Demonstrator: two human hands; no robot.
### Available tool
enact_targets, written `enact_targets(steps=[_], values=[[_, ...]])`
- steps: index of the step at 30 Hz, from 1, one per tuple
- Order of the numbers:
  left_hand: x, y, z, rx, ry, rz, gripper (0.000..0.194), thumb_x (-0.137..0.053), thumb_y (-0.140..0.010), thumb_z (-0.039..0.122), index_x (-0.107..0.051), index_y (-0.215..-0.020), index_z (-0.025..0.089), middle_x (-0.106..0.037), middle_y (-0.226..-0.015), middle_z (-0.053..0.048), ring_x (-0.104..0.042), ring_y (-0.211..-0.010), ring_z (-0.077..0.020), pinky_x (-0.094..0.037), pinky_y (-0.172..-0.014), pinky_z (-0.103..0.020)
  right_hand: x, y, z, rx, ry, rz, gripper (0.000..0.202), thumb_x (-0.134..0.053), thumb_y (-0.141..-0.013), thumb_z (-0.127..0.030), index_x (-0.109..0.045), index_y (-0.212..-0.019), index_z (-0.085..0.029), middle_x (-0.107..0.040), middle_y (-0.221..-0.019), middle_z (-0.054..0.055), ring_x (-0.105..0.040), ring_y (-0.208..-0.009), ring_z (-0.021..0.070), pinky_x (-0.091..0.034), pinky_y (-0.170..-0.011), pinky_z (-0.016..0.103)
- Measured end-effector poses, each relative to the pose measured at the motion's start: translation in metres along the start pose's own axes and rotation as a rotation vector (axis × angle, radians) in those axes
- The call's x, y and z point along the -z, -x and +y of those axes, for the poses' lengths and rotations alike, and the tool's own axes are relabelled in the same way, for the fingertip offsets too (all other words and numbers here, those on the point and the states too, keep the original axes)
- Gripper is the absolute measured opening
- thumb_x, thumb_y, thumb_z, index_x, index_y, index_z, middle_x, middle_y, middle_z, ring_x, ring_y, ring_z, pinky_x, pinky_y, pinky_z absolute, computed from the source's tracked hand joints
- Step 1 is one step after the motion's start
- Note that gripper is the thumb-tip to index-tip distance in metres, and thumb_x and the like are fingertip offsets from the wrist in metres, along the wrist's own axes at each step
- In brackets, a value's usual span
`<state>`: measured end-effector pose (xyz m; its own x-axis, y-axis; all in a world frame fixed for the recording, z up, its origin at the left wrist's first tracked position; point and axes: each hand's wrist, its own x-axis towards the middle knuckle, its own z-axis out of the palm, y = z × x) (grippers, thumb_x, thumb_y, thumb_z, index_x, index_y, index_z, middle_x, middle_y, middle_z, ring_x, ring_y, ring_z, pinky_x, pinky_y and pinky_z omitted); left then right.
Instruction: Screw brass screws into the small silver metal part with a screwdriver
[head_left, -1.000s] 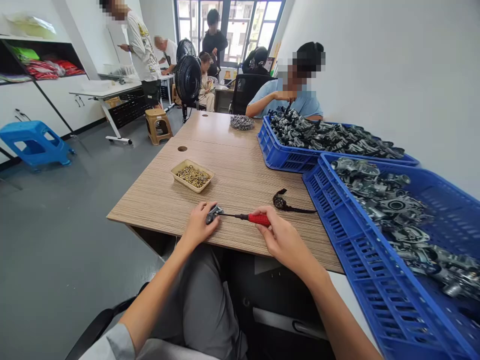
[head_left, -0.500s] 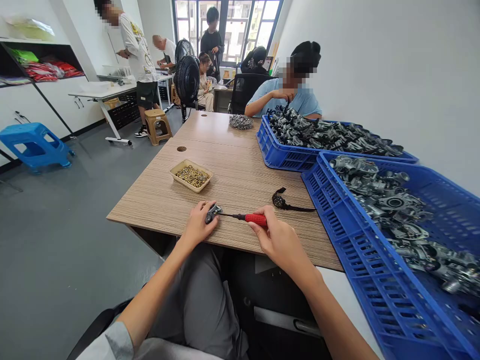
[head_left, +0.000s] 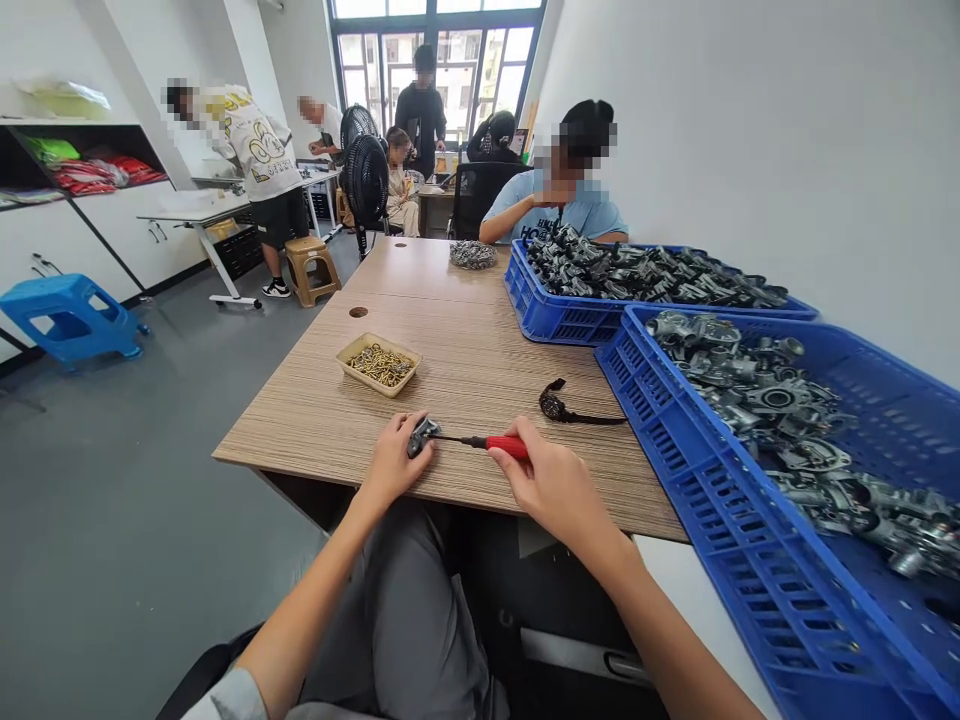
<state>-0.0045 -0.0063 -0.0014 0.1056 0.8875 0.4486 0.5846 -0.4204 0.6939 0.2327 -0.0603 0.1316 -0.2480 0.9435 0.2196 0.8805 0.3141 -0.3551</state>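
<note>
Near the table's front edge, my left hand (head_left: 395,460) is closed round a small grey metal part (head_left: 422,436) and steadies it on the wood. My right hand (head_left: 546,468) grips the red handle of a screwdriver (head_left: 507,446). The dark shaft lies almost level and points left, its tip at the metal part; the exact contact is too small to tell. Behind my left hand sits a cream tray (head_left: 367,381) of brass-coloured screws. A black wristwatch (head_left: 553,404) lies to the right, beyond the screwdriver.
Two blue crates, a near one (head_left: 720,505) and a far one (head_left: 551,318), hold many metal parts on the right. A clear-looking pile of small parts (head_left: 473,255) stands at the table's far end. A person in light blue (head_left: 517,205) sits behind the far crate.
The camera view has shifted slightly. Both hands keep their hold on the metal part and the screwdriver. In the background, the person in the white patterned shirt has bent forward over a table.
</note>
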Motion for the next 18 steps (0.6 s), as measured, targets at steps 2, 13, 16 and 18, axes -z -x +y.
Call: enact_targets(steps=[2,13,16,18], values=[[0.0,0.0,0.0,0.001,-0.004,0.003,0.048,-0.063,-0.094,0.029,-0.056,-0.141,0.023,-0.06,-0.126,-0.011,-0.062,-0.12,-0.0263,-0.051,-0.107,-0.043,-0.002,0.0,-0.001,-0.092,0.066,0.017,0.026,-0.05,-0.104,-0.05,-0.05,-0.093,-0.026,-0.066,-0.065,0.0,-0.069,-0.065,0.027,-0.031,-0.058,0.03],[0.0,0.0,-0.001,0.002,-0.005,0.002,0.048,-0.062,-0.094,0.031,-0.056,-0.141,0.023,-0.06,-0.126,-0.011,-0.062,-0.12,-0.0263,-0.05,-0.108,-0.043,-0.005,0.002,-0.004,-0.095,0.125,0.033,0.023,-0.048,-0.105,-0.046,-0.053,-0.101,-0.024,-0.072,-0.073,0.005,-0.072,-0.07,0.0292,-0.034,-0.06,0.031],[0.0,0.0,-0.002,0.004,-0.001,0.01,0.048,-0.062,-0.094,0.031,-0.056,-0.141,0.023,-0.06,-0.126,-0.011,-0.062,-0.119,-0.0254,-0.05,-0.108,-0.043,-0.006,0.001,-0.003,-0.128,0.109,0.041,0.026,-0.048,-0.104,-0.05,-0.053,-0.1,-0.024,-0.073,-0.072,0.005,-0.073,-0.071,0.0298,-0.034,-0.059,0.03],[0.0,0.0,-0.002,0.006,0.0,0.015,0.047,-0.062,-0.095,0.031,-0.056,-0.141,0.023,-0.059,-0.127,-0.011,-0.063,-0.118,-0.025,-0.05,-0.108,-0.042,-0.002,0.001,0.0,-0.01,-0.052,-0.011,0.017,-0.049,-0.105,-0.042,-0.05,-0.11,-0.025,-0.077,-0.09,0.005,-0.075,-0.084,0.0277,-0.041,-0.066,0.03]])
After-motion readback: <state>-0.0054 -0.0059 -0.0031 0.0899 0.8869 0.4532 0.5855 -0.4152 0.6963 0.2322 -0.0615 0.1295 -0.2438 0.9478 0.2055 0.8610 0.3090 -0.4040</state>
